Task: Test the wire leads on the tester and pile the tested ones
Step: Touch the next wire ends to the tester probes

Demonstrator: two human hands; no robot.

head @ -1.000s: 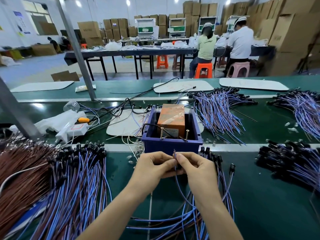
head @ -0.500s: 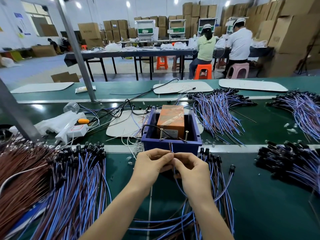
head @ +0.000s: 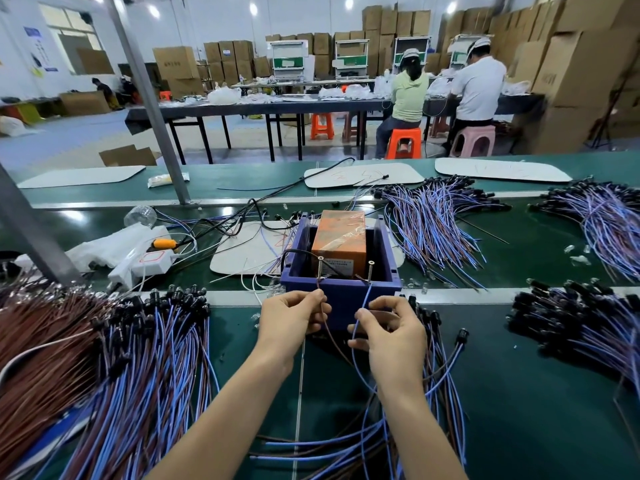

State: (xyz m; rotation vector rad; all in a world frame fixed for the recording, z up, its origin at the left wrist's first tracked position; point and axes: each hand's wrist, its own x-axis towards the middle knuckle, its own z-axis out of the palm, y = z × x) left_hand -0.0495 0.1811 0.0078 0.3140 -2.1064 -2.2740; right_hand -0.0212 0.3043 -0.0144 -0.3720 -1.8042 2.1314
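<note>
Hands moved apart since a sec ago. L hand (head: 291, 318) pinches the brown wire (head: 327, 329), R hand (head: 391, 336) pinches the blue wire (head: 364, 301), near the table (head: 519, 410) front edge. Wire tips reach 2 pins (head: 319, 268) on the blue tester (head: 341, 295), mid-table.

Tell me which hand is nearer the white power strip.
Left. The left hand pinches the brown wire just right of the white power strip; the right hand pinches the blue wire farther right, beyond the left hand.
</note>
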